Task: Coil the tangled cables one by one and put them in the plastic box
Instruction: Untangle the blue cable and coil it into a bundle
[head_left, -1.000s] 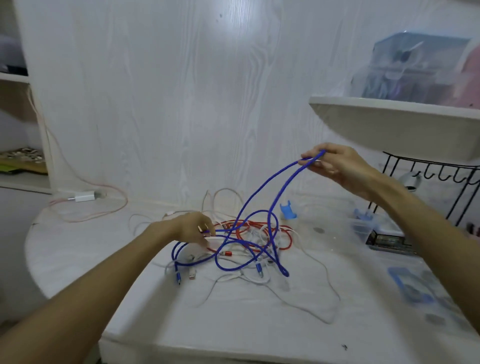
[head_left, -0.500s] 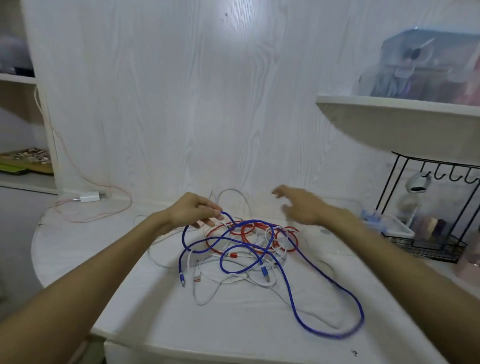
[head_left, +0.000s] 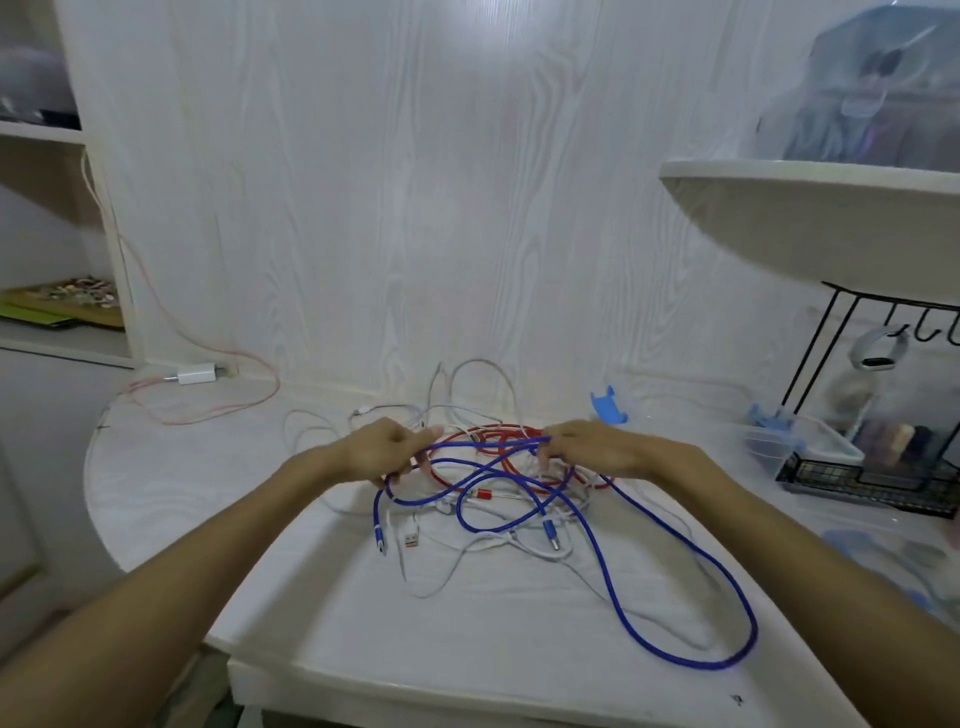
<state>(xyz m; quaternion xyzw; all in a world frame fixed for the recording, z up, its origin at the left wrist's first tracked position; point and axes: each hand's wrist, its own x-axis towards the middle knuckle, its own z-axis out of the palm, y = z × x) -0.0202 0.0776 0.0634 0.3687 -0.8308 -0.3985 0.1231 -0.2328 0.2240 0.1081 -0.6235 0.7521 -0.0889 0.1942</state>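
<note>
Between both hands' fingers (head_left: 415, 446) stretches the blue cable (head_left: 597, 540).

The table (head_left: 322, 613) had a white top that looked smooth, with faint grain lines. The wall (head_left: 415, 208) showed white wood grain with a soft shine. The blue cable (head_left: 670, 540) looked smooth and rubbery. The box (head_left: 810, 439) was clear plastic. The rack (head_left: 826, 343) was thin black metal wire.

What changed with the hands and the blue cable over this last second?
The right hand dropped from its raised hold, let the blue cable fall into a long loop on the table, then gripped it again at the pile. The left hand kept hold. The red cable and white cables stayed put.
</note>
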